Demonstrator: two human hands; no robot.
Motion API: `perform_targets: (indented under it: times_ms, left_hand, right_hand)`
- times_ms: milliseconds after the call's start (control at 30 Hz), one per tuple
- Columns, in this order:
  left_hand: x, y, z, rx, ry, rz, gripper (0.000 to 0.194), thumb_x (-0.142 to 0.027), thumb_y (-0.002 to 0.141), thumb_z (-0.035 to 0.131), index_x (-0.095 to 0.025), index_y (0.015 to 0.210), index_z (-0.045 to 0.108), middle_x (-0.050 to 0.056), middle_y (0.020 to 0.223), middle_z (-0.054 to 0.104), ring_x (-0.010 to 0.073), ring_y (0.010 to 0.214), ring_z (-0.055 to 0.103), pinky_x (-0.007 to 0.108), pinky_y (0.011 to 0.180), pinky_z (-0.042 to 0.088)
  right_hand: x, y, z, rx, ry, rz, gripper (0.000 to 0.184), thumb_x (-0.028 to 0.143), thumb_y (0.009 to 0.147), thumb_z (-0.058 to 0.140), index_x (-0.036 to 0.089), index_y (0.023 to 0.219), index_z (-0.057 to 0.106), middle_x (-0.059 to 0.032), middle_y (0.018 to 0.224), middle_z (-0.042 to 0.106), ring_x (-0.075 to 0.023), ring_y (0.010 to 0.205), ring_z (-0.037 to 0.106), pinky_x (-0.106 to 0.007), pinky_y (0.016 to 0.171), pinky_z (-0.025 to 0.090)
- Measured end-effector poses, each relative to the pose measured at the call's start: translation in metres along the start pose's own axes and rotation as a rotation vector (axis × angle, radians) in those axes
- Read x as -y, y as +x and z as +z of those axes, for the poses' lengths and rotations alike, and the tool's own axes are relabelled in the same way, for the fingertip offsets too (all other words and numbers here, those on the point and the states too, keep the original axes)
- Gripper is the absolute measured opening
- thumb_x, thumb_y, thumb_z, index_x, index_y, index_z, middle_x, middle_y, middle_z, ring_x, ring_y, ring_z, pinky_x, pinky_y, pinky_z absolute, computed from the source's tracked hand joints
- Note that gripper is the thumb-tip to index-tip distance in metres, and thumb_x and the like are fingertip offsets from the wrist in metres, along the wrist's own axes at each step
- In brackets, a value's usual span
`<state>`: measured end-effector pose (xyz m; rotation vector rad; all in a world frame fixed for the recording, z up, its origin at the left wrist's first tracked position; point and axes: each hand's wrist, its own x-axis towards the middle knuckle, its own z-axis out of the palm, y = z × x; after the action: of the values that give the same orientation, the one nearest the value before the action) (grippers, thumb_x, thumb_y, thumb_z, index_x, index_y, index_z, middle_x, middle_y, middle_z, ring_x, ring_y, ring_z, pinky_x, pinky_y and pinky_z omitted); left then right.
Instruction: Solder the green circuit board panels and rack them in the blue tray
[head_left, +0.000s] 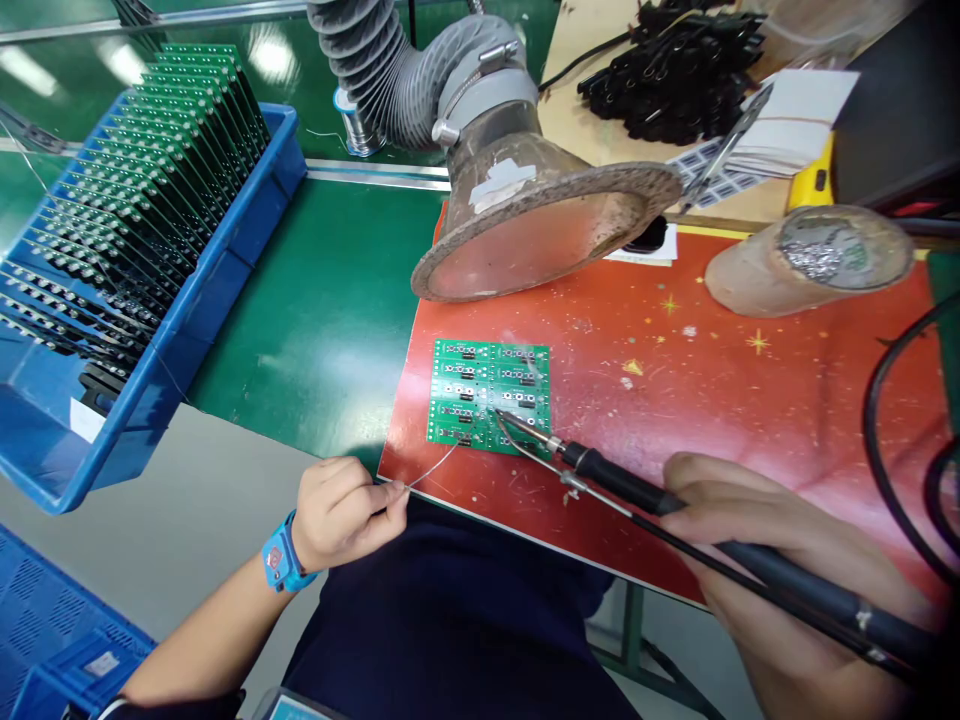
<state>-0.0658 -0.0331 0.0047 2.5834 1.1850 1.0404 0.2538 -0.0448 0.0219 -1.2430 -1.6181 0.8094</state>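
Observation:
A green circuit board (487, 395) with rows of small black and silver parts lies flat on the red mat. My left hand (349, 515), with a blue band at its wrist, pinches a thin solder wire (435, 466) whose far end reaches the board's near edge. My right hand (780, 540) is wrapped round the black handle of a soldering iron (622, 482). A thin metal tube (600, 497) runs along the iron and curves towards its tip. The tip is over the right half of the board; whether it touches cannot be made out.
Upright circuit boards (142, 190) fill a blue bin (247, 215) at left. A fume extractor hood (540, 230) hangs beyond the board. A solder spool (360, 125) stands behind. At right are a cup with silvery scraps (787, 260), black parts (675, 75) and a looping cable (874, 400).

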Motion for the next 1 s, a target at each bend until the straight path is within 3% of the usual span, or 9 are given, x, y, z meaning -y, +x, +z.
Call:
perform_targets:
  times_ms: [100,200,267,433,667,1000]
  left_hand:
    - [0.001,0.004,0.006,-0.034,0.033,-0.021,0.014,-0.006,0.088,0.068,-0.015,0.091,0.058,-0.004,0.063,0.044,0.0091,0.053,0.037,0.024,0.049,0.031]
    - [0.001,0.007,0.011,-0.053,0.053,-0.038,0.015,-0.006,0.087,0.068,-0.015,0.092,0.058,-0.004,0.063,0.045,0.0091,0.053,0.037,0.024,0.048,0.03]
    - [0.001,0.008,0.013,-0.057,0.052,-0.045,0.013,-0.006,0.088,0.067,-0.016,0.092,0.058,-0.004,0.063,0.045,0.009,0.053,0.037,0.024,0.048,0.03]
    - [0.001,0.009,0.015,-0.055,0.065,-0.058,0.014,-0.007,0.088,0.068,-0.016,0.092,0.058,-0.004,0.063,0.047,0.0088,0.053,0.039,0.024,0.049,0.03]
    - [0.001,0.01,0.019,-0.05,0.061,-0.068,0.015,-0.007,0.087,0.069,-0.016,0.092,0.058,-0.003,0.064,0.052,0.0088,0.052,0.043,0.024,0.049,0.032]
    - [-0.002,0.014,0.012,-0.042,0.077,-0.058,0.011,-0.009,0.09,0.067,-0.016,0.092,0.058,-0.004,0.064,0.047,0.0089,0.054,0.039,0.024,0.049,0.031]
  right_hand:
    - [-0.007,0.019,-0.003,0.081,0.005,-0.053,0.017,0.007,0.095,0.057,0.022,0.098,0.063,-0.0069,0.084,0.06,-0.0193,0.079,0.057,-0.036,0.07,0.05]
    - [-0.028,0.035,-0.003,0.191,0.058,-0.314,0.018,0.005,0.092,0.057,0.019,0.101,0.062,-0.0044,0.075,0.058,-0.0139,0.068,0.056,-0.029,0.061,0.049]
    - [-0.039,0.039,-0.001,0.192,0.062,-0.379,0.019,0.002,0.089,0.056,0.017,0.1,0.06,-0.0033,0.072,0.057,-0.0116,0.065,0.054,-0.026,0.058,0.048]
    - [-0.047,0.032,0.004,0.185,0.092,-0.338,0.02,-0.001,0.087,0.06,0.015,0.1,0.062,-0.0037,0.074,0.055,-0.012,0.069,0.055,-0.026,0.059,0.047]
    - [-0.048,0.029,0.003,0.187,0.083,-0.386,0.022,-0.002,0.086,0.06,0.013,0.101,0.062,-0.0054,0.075,0.056,-0.0133,0.07,0.054,-0.028,0.06,0.048]
    - [-0.036,0.035,0.001,0.188,0.088,-0.417,0.025,-0.002,0.083,0.055,0.016,0.099,0.06,-0.002,0.069,0.053,-0.0115,0.061,0.048,-0.026,0.053,0.044]
